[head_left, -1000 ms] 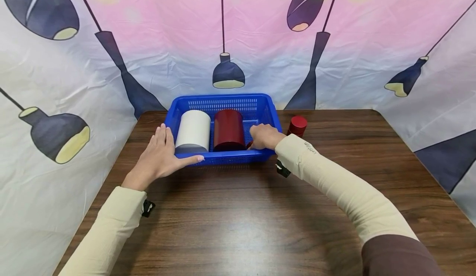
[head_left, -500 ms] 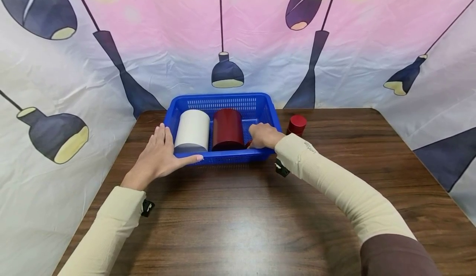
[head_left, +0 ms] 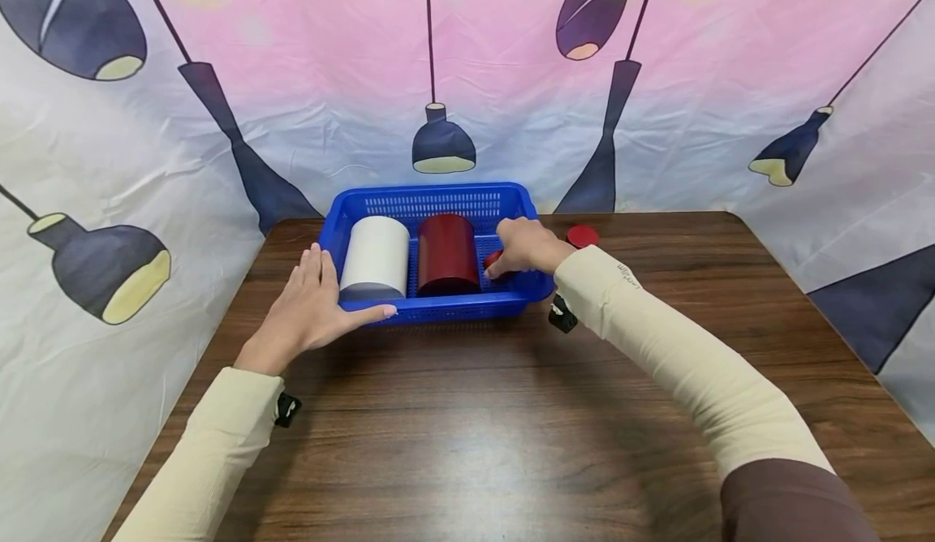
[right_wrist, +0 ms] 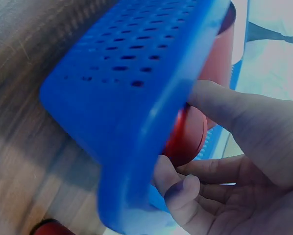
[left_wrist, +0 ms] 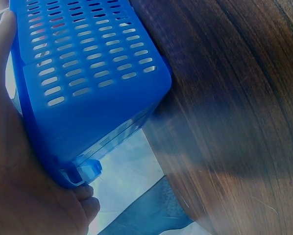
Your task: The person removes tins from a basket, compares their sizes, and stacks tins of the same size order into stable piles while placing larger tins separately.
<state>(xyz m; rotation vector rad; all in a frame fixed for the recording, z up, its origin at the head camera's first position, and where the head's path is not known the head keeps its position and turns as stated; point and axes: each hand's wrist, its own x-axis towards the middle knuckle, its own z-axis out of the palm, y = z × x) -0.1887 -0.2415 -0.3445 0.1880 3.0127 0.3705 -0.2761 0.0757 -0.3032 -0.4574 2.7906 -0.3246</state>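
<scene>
A blue plastic basket (head_left: 431, 308) stands at the back of the table. Inside it, a white cylinder (head_left: 377, 258) lies on its side at the left, and a dark red cylinder (head_left: 448, 254) lies beside it. My left hand (head_left: 307, 303) rests on the basket's left front corner, fingers straight along the left rim and thumb on the front rim. My right hand (head_left: 526, 247) reaches into the basket's right part and holds a small red cylinder (right_wrist: 188, 137) between thumb and fingers. In the head view that hand hides most of it.
Another small red cylinder (head_left: 582, 237) stands on the wooden table (head_left: 467, 412), just right of the basket and partly behind my right sleeve. A fabric backdrop (head_left: 351, 136) with printed lamps hangs close behind the table.
My right hand has moved slightly up and to the right inside the basket, so more of the small red cylinder shows. My left hand stays on the basket's corner.
</scene>
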